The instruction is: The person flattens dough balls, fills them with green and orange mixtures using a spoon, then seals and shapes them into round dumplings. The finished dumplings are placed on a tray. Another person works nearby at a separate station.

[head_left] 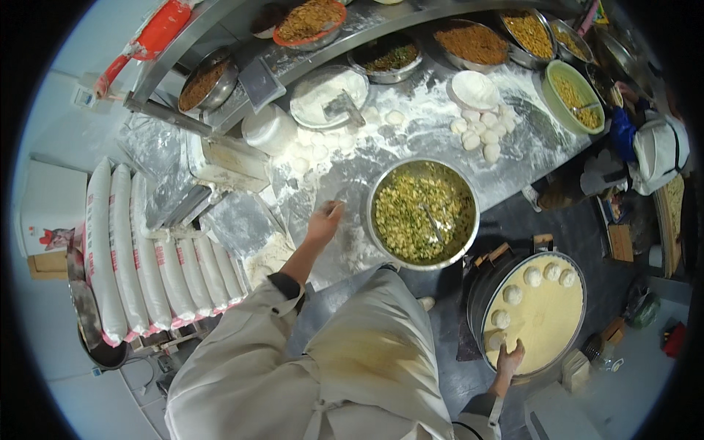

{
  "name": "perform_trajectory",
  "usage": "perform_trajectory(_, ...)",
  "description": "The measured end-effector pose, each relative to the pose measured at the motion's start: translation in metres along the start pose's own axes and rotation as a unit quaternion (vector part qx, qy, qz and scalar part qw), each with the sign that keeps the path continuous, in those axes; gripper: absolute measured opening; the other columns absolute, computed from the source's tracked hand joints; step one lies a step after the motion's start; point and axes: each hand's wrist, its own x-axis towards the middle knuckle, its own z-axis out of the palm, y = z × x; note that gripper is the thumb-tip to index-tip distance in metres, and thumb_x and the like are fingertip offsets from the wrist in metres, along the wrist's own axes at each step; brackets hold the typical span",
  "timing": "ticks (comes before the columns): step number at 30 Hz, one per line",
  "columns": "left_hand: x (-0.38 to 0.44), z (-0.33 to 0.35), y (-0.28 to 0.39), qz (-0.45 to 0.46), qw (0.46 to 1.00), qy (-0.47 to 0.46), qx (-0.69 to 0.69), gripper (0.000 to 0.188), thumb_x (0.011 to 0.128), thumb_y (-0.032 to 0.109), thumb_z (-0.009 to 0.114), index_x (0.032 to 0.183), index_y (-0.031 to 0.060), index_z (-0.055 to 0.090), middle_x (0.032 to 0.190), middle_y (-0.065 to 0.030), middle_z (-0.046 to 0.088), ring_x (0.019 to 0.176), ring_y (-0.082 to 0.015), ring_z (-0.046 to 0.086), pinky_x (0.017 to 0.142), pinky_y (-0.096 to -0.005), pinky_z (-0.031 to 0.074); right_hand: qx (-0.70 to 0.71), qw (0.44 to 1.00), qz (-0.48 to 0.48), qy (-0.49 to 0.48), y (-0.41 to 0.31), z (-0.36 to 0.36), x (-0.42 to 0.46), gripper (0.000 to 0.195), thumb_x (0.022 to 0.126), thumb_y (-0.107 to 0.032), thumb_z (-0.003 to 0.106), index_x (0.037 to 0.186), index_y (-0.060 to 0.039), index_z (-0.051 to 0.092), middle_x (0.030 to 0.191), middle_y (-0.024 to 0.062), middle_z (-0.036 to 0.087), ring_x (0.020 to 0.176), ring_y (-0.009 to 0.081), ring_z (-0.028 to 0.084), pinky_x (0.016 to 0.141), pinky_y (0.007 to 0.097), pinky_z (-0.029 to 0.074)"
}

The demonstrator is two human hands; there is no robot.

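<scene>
My left hand [325,218] is over the floured metal worktable [352,192], its fingers loosely curled, left of a large steel bowl [374,242] of chopped yellow and green filling with a utensil in it. My right hand [510,356] reaches over a round steamer tray [542,335] lined with pale cloth, its fingers spread right beside a filled bun [496,340]. Whether the fingertips touch that bun cannot be told. Several more white buns [512,295] lie in an arc along the tray's left and upper edge. Small dough pieces [484,129] are heaped on the table, near a bowl of flour [474,89].
Behind, a metal shelf [352,47] and bowls of fillings [472,44] line the table. A flour basin [329,96] holds a scraper. A dough machine [231,165] and stacked white sacks [143,258] stand left. Another person [657,146] works at the right, near a green basin [550,102].
</scene>
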Motion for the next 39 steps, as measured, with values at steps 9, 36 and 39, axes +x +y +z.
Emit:
perform_trajectory(9, 0.182, 0.043, 0.068, 0.232, 0.92, 0.107, 0.297, 0.065, 0.098, 0.025, 0.073, 0.157, 0.0068, 0.054, 0.154, -0.023, 0.055, 0.143, -0.0466, 0.049, 0.121, -0.0587, 0.039, 0.386, 0.845, 0.203, -0.309, -0.115, -0.02, -0.071, 0.042, 0.092, -0.013, 0.083, 0.132, -0.0083, 0.072, 0.108, 0.0146, 0.077, 0.088, 0.0264, 0.077, 0.069, 0.047, 0.062)
perform_trajectory(36, 0.029, 0.015, -0.055, 0.318, 0.861, -0.027, 0.395, 0.073, 0.11, 0.034, 0.06, 0.168, -0.006, 0.037, 0.176, -0.0269, 0.036, 0.165, -0.0465, 0.03, 0.135, -0.0577, 0.024, 0.319, 0.914, 0.051, -0.247, -0.133, 0.024, -0.131, 0.035, 0.106, -0.02, 0.076, 0.132, 0.0022, 0.071, 0.105, 0.0083, 0.078, 0.084, 0.0184, 0.077, 0.075, 0.0327, 0.064)
perform_trajectory(39, 0.078, -0.004, -0.035, 0.319, 0.864, 0.052, 0.387, 0.084, 0.108, 0.045, 0.063, 0.168, -0.0077, 0.036, 0.178, -0.0285, 0.031, 0.166, -0.0449, 0.027, 0.135, -0.0597, 0.022, 0.336, 0.894, -0.028, -0.294, -0.142, 0.039, -0.113, 0.031, 0.108, -0.017, 0.073, 0.132, 0.0029, 0.071, 0.104, 0.0064, 0.077, 0.084, 0.0149, 0.074, 0.075, 0.0301, 0.061)
